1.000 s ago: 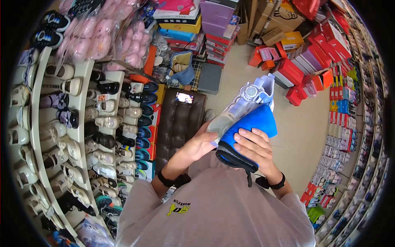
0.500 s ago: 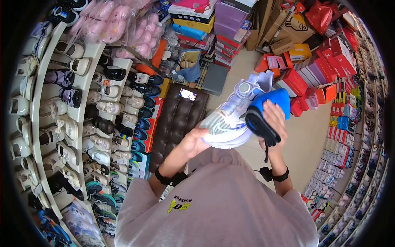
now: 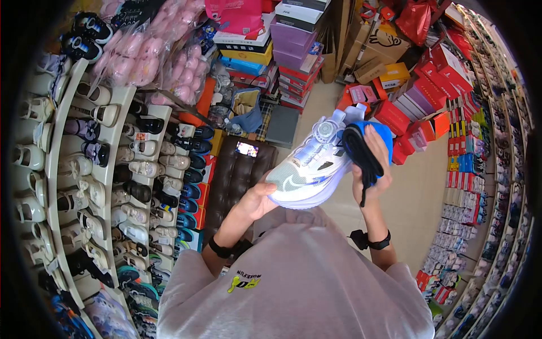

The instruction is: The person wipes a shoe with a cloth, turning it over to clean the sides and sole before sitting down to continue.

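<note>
A white and pale-lavender sneaker (image 3: 305,175) with a round dial on its tongue is held up in front of my chest, toe toward the lower left. My left hand (image 3: 257,200) grips it by the toe, thumb on top of the upper. A blue and black folded, soft-looking mitt or pouch (image 3: 364,155) with a dangling black cord is wrapped by the fingers of my right hand (image 3: 375,169). Its black edge overlaps the heel side of the sneaker in this view. Black bands circle both wrists.
Shelves packed with shoes (image 3: 135,169) rise on the left, and more shoe racks (image 3: 497,169) line the right. A brown tufted bench (image 3: 228,175) bearing a lit phone (image 3: 247,148) stands ahead. Beyond are stacked shoe boxes (image 3: 296,45) and a heap of red boxes (image 3: 423,101).
The sneaker and both hands have shifted slightly left in view. The blue and black item has moved off the sneaker's side toward its heel, uncovering more of the side. Both grips stay closed.
</note>
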`<move>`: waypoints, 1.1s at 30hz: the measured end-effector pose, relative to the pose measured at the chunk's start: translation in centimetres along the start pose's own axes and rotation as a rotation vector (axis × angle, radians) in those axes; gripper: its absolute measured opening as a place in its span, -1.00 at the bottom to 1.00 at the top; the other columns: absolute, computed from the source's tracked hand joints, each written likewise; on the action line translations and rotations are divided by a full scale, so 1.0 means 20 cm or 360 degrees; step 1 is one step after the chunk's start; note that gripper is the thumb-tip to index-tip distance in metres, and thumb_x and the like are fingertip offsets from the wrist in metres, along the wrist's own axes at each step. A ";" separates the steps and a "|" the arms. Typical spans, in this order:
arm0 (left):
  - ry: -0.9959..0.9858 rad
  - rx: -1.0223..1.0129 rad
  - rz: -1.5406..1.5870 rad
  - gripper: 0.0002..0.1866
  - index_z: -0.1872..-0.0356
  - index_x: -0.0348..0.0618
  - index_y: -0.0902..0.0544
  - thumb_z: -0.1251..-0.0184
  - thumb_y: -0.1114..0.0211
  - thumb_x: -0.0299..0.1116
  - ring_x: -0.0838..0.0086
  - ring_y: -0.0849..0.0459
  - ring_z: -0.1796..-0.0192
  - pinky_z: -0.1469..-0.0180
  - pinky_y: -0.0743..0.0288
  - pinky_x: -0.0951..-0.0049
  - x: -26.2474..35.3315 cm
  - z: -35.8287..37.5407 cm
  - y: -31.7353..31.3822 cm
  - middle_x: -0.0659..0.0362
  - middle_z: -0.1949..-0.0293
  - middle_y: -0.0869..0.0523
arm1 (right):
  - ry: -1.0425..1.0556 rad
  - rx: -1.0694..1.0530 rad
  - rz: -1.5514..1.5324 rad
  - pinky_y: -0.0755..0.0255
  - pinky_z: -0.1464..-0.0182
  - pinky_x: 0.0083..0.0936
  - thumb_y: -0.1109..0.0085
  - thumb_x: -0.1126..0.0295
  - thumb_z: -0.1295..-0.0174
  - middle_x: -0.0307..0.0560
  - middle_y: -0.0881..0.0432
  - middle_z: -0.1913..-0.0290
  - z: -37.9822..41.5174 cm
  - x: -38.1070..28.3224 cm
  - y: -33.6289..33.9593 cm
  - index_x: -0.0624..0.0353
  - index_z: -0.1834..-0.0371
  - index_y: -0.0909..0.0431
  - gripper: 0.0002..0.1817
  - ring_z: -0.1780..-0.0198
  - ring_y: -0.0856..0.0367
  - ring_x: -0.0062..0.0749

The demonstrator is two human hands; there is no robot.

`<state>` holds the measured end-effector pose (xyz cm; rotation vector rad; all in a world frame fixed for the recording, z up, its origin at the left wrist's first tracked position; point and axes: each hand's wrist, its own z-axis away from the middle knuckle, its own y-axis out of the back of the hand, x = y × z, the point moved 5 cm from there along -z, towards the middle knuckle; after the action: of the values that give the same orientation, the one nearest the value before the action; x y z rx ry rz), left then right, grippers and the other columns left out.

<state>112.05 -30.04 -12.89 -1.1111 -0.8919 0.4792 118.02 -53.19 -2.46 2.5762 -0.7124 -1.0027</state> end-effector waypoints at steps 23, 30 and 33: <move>0.0542 0.0135 -0.0215 -0.14 -0.44 -0.31 -0.35 -0.16 -0.42 -0.08 0.35 -0.59 -0.31 -0.39 -0.40 0.26 0.03 -0.44 0.23 0.07 -0.28 -0.61 | 0.0062 -0.0606 0.0000 -0.40 -0.37 -0.25 -0.27 0.39 -0.22 -0.01 -0.76 -0.12 0.31 0.24 -0.14 0.19 0.01 -0.75 -0.71 -0.26 -0.68 -0.18; 0.0837 0.0158 -0.0496 -0.01 -0.52 -0.30 -0.26 -0.05 -0.50 -0.12 0.38 -0.54 -0.36 -0.44 -0.35 0.33 0.08 -0.69 0.43 0.09 -0.33 -0.56 | -0.0936 -0.0406 0.0061 -0.33 -0.41 -0.09 -0.31 0.31 -0.27 0.18 -0.66 -0.24 0.48 0.46 -0.18 0.38 -0.11 -0.65 -0.58 -0.35 -0.57 0.08; 0.1038 0.0138 -0.0709 0.04 -0.54 -0.29 -0.23 -0.01 -0.51 -0.11 0.37 -0.49 -0.39 -0.46 -0.29 0.34 0.12 -0.76 0.54 0.08 -0.35 -0.53 | -0.1456 -0.0417 -0.0059 -0.30 -0.45 -0.15 -0.37 0.46 -0.20 0.16 -0.56 -0.36 0.54 0.54 -0.17 0.37 -0.09 -0.65 -0.61 -0.44 -0.43 0.13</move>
<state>126.77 -32.58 -24.32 -0.8696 -0.5054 -0.2112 118.59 -57.09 -17.49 1.8271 -0.6491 -2.1449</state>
